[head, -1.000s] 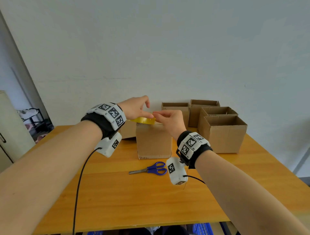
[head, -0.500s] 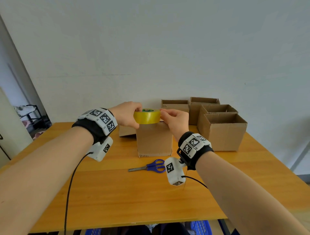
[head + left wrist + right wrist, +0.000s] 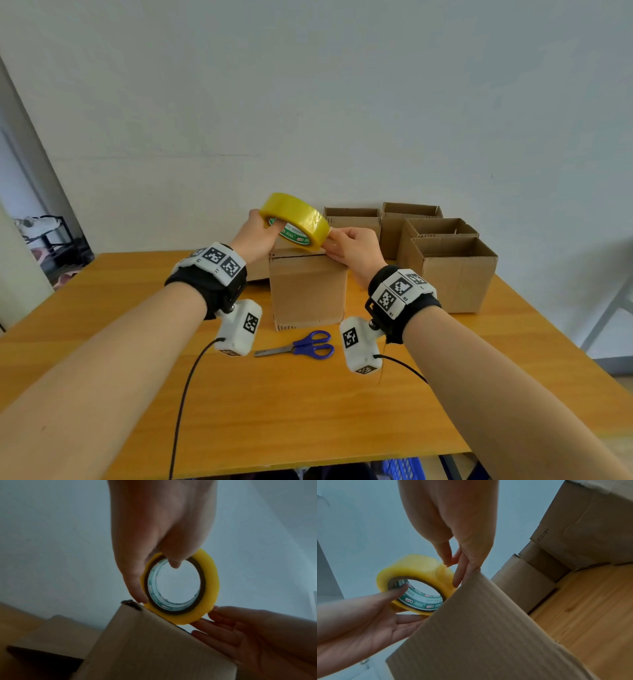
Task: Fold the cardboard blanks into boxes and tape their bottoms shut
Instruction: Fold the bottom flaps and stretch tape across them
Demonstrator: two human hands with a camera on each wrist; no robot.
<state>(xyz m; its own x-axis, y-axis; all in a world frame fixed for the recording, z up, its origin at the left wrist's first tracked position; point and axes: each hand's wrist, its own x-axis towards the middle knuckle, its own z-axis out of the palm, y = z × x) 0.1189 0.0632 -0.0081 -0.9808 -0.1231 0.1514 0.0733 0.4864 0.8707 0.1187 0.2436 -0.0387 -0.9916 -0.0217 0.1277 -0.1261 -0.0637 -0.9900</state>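
Observation:
A yellow tape roll [image 3: 295, 222] is held tilted on edge just above the closed top face of a cardboard box [image 3: 308, 291] at the table's middle. My left hand [image 3: 270, 228] grips the roll, thumb hooked through its core, fingers on the outer face. In the left wrist view the roll [image 3: 180, 586] touches the box's top edge [image 3: 154, 642]. My right hand [image 3: 332, 240] is at the roll's right rim. In the right wrist view its thumb and forefinger [image 3: 448, 561] pinch a lifted tape end on the roll [image 3: 416, 577].
Blue-handled scissors [image 3: 301, 346] lie on the wooden table [image 3: 308, 411] in front of the box. Several open-topped cardboard boxes [image 3: 452, 270] stand at the back right by the wall. A flat cardboard piece [image 3: 257, 274] lies behind my left wrist.
The roll has gone from lying low on the box top to raised and tilted on edge. Both hands rose with it, the right hand staying at its right rim.

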